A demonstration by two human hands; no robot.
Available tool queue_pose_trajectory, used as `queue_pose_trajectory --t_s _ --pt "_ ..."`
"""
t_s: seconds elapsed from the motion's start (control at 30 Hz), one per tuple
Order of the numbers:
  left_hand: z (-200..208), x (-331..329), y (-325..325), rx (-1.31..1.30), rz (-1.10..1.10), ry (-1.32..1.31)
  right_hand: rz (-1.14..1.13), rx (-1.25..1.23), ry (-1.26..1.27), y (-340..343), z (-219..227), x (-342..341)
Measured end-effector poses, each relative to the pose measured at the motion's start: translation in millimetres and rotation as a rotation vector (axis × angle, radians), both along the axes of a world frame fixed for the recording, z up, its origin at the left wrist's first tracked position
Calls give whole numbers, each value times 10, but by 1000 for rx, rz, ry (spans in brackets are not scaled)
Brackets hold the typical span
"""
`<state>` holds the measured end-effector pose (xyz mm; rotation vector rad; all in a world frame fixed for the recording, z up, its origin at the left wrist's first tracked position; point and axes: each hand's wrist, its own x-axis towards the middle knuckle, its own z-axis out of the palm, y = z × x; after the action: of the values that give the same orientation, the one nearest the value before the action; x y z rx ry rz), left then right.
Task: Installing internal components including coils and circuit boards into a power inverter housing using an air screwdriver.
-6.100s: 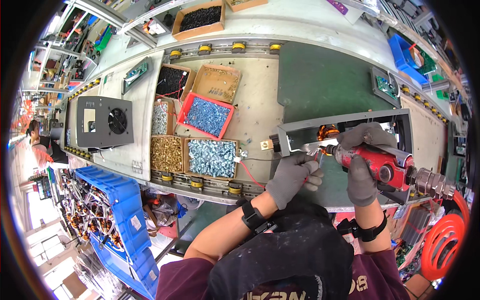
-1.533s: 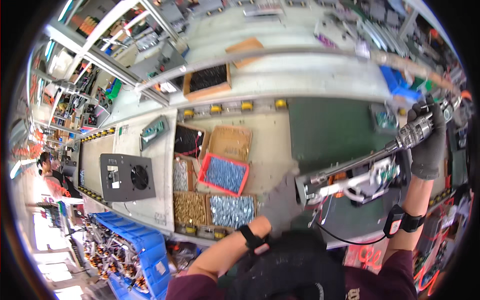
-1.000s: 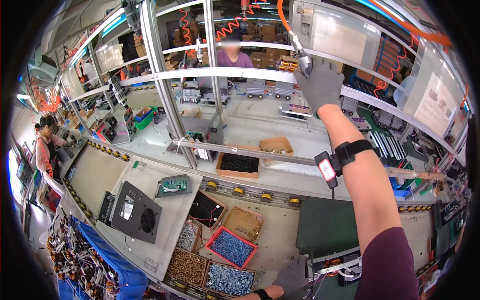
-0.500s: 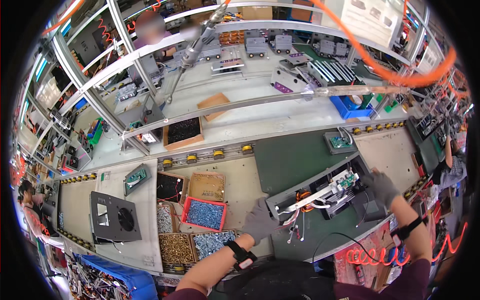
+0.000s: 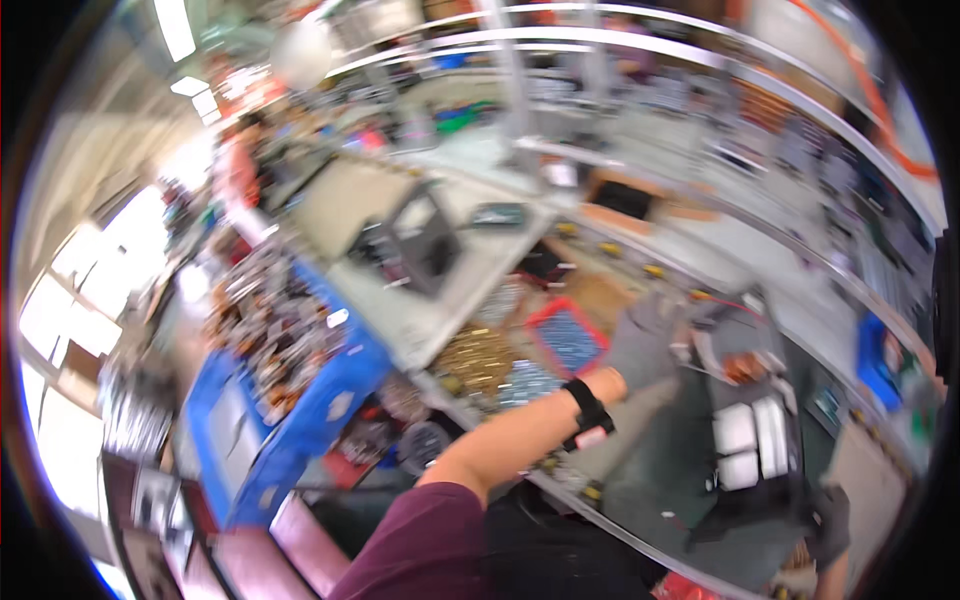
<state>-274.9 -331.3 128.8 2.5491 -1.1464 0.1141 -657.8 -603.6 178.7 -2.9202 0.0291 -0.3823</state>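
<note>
An open dark metal housing [image 5: 708, 420] lies tilted over the green mat [image 5: 640, 470], its inside showing white panels, a copper-coloured coil and wires. My left hand [image 5: 645, 338], in a grey glove, closes on the housing's far left end. At its near right end, my right hand [image 5: 828, 525], gloved too, holds the dark edge. Motion smears both hands, so single fingers are hard to make out. Beside my left hand stands a red tray [image 5: 532, 322] of small bluish screws. Boxes of brass-coloured screws [image 5: 470, 358] and bluish screws [image 5: 530, 384] are nearer my forearm.
Left of the screw boxes, another dark housing with a round fan opening [image 5: 425, 235] stands on the bench beside a green circuit board [image 5: 498, 215]. A large blue bin [image 5: 360, 375] full of parts is at lower left. Metal rails [image 5: 620, 35] cross above the bench.
The whole view has swung left, bringing the blue bin and windows into sight, and is blurred. The housing has turned and tilted between my hands, showing white panels.
</note>
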Motion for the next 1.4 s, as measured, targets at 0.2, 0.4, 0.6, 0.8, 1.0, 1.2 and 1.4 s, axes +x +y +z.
queue_pose_trajectory --t_s 0.2,0.4,0.6,0.8,1.0,1.2,1.4 --pt "-371 -839 2667 -30 665 430 17 598 -72 1311 -736 1158" --pt "-600 -2420 4945 -161 1417 691 587 757 484 3873 -846 1997" --pt "-470 -3777 7346 -380 1892 242 883 625 765 6028 -904 1836" --pt "-162 -4575 10449 -112 2231 -212 769 417 875 7050 -971 1478" --pt "-119 -4663 12080 142 2446 -52 482 161 894 6379 -866 925" --pt "-274 -5037 12465 407 2265 -83 151 619 1169 5907 -1230 996" --pt "305 -6088 11958 591 1877 -449 897 361 763 7131 -910 1371"
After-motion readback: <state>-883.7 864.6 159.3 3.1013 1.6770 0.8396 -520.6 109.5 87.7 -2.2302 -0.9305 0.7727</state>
